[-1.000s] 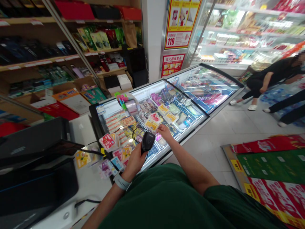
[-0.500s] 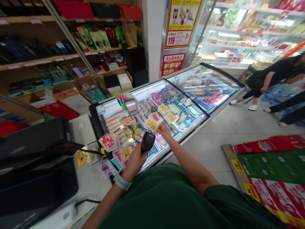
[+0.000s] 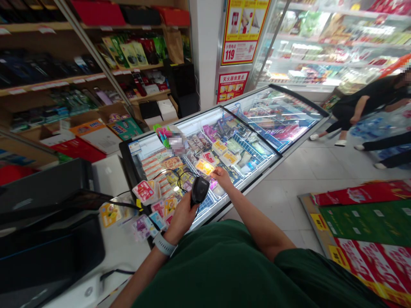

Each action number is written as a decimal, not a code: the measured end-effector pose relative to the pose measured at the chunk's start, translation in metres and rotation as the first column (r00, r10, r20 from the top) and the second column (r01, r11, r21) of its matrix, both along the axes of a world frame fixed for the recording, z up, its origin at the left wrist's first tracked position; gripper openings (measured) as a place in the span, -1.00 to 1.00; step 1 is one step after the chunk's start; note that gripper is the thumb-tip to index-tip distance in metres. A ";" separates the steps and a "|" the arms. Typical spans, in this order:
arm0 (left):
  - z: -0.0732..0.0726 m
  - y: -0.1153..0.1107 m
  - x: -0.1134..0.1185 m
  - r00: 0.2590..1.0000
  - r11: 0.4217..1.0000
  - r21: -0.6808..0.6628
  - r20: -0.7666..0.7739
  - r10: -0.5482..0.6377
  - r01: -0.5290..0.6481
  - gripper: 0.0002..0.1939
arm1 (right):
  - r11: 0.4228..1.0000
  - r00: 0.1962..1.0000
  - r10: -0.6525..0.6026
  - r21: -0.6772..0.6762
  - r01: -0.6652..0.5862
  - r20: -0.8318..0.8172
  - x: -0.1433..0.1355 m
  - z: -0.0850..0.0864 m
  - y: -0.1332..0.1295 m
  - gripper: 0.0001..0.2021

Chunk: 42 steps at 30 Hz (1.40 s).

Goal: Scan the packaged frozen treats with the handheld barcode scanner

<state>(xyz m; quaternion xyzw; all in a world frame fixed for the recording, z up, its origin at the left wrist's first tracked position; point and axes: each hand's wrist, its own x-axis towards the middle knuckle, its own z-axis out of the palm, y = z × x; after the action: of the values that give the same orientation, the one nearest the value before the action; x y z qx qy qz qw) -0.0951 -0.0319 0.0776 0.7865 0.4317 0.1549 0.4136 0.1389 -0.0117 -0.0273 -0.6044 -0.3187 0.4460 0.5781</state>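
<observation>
My left hand is wrapped round the handle of a black corded scanner, held over the glass-topped freezer. My right hand pinches the near corner of a yellow and white package, whose surface is brightly lit. A red and white package and more yellow packages lie just beyond it on the glass. To the left of the scanner, a red package and several pink, blue and purple packages are spread at the freezer's near left end and the counter edge.
Black counter equipment fills the lower left, with cables running towards the freezer. Stocked shelves stand behind it. A person in dark clothes is at the right, near a promotional display on the floor.
Bright light now shows on the yellow package in my right hand. Both hands keep nearly the same position and grip, and the view has shifted very slightly.
</observation>
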 end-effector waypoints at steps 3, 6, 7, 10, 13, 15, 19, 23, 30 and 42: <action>-0.001 0.000 0.000 1.000 1.000 0.013 -0.013 -0.001 0.001 -0.59 | 1.000 1.000 -0.002 -0.001 0.002 -0.002 0.000 0.001 0.000 -0.74; -0.002 -0.001 0.000 1.000 1.000 0.024 -0.023 0.002 -0.001 -0.59 | 1.000 1.000 -0.008 -0.007 0.008 -0.001 -0.001 0.001 0.000 -0.74; -0.002 -0.001 0.000 1.000 1.000 0.026 -0.025 0.002 -0.002 -0.60 | 1.000 1.000 -0.010 -0.010 0.010 0.001 0.000 0.000 -0.001 -0.74; -0.003 0.000 0.001 1.000 0.999 0.036 -0.027 0.005 -0.004 -0.59 | 1.000 1.000 -0.007 -0.009 0.007 0.004 0.001 -0.004 -0.001 -0.75; -0.002 0.000 0.001 1.000 0.999 0.045 -0.020 0.010 -0.009 -0.59 | 1.000 1.000 -0.006 -0.003 0.006 0.007 0.003 -0.007 0.000 -0.75; 0.000 0.000 0.001 1.000 0.999 0.046 -0.011 0.014 -0.014 -0.61 | 1.000 1.000 -0.012 -0.009 0.012 0.015 0.004 -0.009 0.000 -0.74; 0.003 -0.001 0.003 1.000 0.999 0.045 -0.001 0.011 -0.011 -0.60 | 1.000 1.000 -0.007 -0.015 0.008 0.025 0.005 -0.009 0.000 -0.73; 0.003 -0.001 0.003 1.000 0.999 0.036 -0.021 0.002 -0.001 -0.60 | 1.000 1.000 -0.007 0.001 0.007 0.019 0.005 -0.009 0.000 -0.72; 0.001 -0.001 0.002 0.999 1.000 0.019 -0.050 0.008 -0.007 -0.61 | 1.000 1.000 -0.017 0.007 0.016 0.008 0.005 -0.007 0.000 -0.72; 0.000 -0.001 0.000 1.000 1.000 0.026 -0.010 0.017 -0.017 -0.59 | 0.962 0.958 -0.215 -0.209 0.174 -0.191 0.014 -0.038 -0.027 -0.58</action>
<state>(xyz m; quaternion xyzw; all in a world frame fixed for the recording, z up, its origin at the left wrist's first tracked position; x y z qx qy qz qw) -0.0956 -0.0328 0.0772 0.7888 0.4383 0.1600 0.4000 0.1530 -0.0391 -0.0654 -0.6344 -0.1501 0.4770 0.5894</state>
